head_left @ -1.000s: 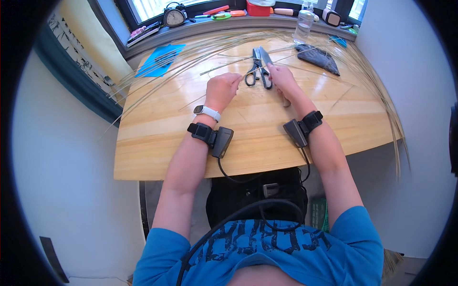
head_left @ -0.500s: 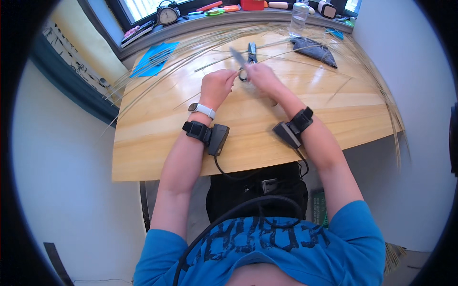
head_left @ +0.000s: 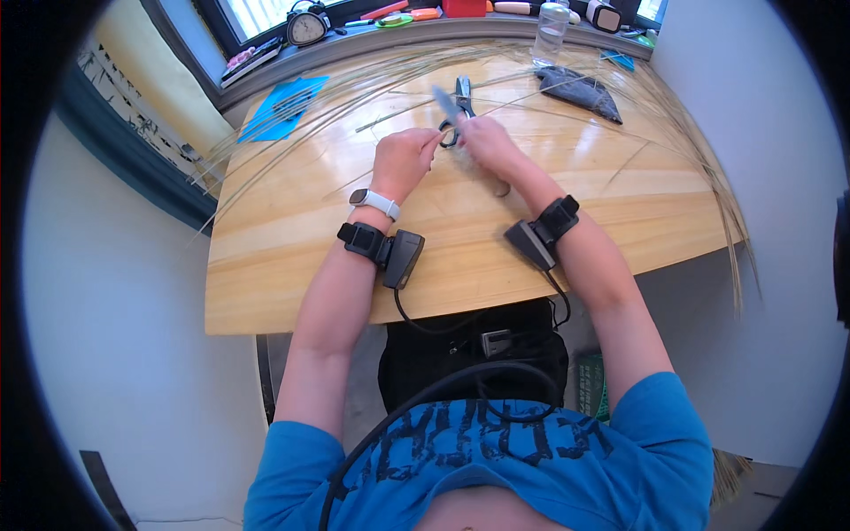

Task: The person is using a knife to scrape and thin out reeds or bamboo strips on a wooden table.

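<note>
My right hand [head_left: 490,143] is closed around a knife, its grey blade [head_left: 444,103] sticking out past the fingers toward the far left, slightly blurred. Most of the handle is hidden in the fist. Close beside it, my left hand [head_left: 404,163] is closed in a pinch, thumb and fingertips pointing at the right hand. What it pinches is too thin or hidden to make out. Just beyond both hands lies a pair of scissors [head_left: 463,99] on the wooden table, partly overlapped by the knife. Loose pale straw strands [head_left: 390,118] lie around the hands.
Long straw strands [head_left: 722,190] sweep across the table [head_left: 354,288] and hang over its right edge. Blue sheets [head_left: 282,111] lie at the far left. A dark packet [head_left: 580,93] and a clear bottle [head_left: 550,37] are at the far right. An alarm clock [head_left: 307,26] stands on the windowsill.
The right hand has shifted very slightly, with the knife blade still blurred. Left hand and table items stay nearly the same; the whole view has moved a little.
</note>
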A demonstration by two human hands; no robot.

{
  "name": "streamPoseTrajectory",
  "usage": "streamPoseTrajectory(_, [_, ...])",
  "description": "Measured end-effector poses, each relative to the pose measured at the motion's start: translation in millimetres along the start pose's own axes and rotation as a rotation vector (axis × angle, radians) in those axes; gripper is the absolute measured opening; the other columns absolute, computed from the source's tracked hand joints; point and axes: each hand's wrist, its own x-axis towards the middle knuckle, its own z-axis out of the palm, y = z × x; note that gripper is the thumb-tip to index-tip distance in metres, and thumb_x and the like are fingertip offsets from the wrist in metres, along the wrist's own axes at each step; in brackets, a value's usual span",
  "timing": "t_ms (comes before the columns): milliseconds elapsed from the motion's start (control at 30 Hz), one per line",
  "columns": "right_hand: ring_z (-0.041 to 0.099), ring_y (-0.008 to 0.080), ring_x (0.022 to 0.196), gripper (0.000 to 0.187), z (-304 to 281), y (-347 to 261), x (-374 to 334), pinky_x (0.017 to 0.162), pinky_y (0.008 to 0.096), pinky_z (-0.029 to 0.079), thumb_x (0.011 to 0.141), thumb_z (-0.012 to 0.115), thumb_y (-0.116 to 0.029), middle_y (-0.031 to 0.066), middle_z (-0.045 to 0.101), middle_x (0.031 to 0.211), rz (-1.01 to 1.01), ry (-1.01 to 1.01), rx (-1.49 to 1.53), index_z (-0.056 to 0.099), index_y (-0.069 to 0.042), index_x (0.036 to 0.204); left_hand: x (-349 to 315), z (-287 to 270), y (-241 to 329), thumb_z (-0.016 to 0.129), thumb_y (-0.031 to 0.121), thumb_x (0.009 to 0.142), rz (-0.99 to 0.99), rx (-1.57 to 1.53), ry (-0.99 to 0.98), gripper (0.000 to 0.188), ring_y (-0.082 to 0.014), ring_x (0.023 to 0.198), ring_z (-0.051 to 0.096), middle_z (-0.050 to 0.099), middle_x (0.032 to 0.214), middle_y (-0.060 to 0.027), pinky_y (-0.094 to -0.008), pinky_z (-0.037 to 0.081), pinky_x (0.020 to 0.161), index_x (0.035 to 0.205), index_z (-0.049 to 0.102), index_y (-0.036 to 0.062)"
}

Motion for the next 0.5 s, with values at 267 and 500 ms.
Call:
streamPoseTrajectory(267, [0.062, 0.0378, 0.074, 0.052, -3.6, -4.9, -0.8, 0.070, 0.0471, 0.047, 0.097, 0.033, -0.033, 0.0217, 0.064, 0.074, -0.036, 0.031, -0.166, 0.064, 0.001, 0.074, 0.3, -2.5, -1.1, 0.060, 0.018, 0.088, 0.001, 0.056, -0.036, 0.018, -0.0172, 0.051, 0.061, 0.065, 0.067, -0.0106, -0.0284, 0.047, 0.049, 0.089, 0.070, 0.0027])
streamPoseTrajectory(500, [0.059, 0.0329, 0.065, 0.055, -8.4, 15.7, 11.0, 0.068, 0.0414, 0.047, 0.096, 0.037, -0.041, 0.0156, 0.059, 0.063, -0.041, 0.108, -0.136, 0.060, 0.001, 0.068, 0.8, -2.7, 1.7, 0.060, 0.017, 0.088, -0.010, 0.002, -0.037, 0.017, -0.0175, 0.051, 0.061, 0.065, 0.068, -0.0107, -0.0282, 0.047, 0.049, 0.089, 0.070, 0.0026])
